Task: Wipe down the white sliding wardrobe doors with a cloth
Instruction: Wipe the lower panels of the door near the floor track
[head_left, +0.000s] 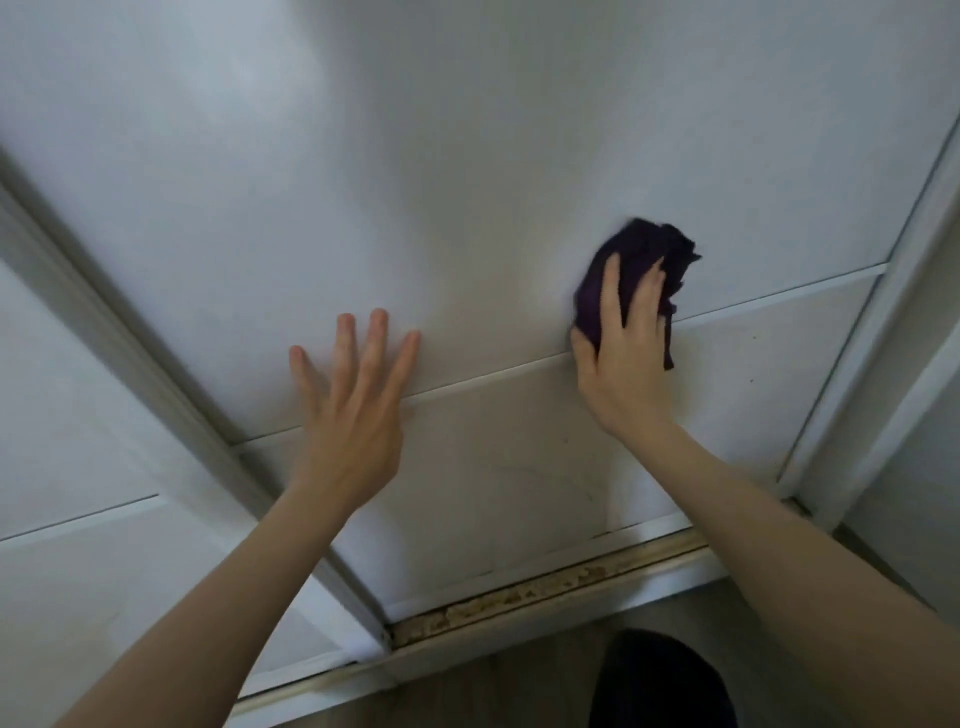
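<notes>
Right of centre, the purple cloth (644, 249) is gripped by the right hand (623, 364) just above the door rail (467, 376), the left hand (353, 410) laid flat, empty, leftward

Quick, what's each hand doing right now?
Left hand: open, flat on the white door.
Right hand: holding the purple cloth against the door.

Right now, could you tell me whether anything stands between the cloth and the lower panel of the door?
Nothing visible does. The right hand holds the cloth just above the dividing strip; the left hand rests flat to its left.
</notes>
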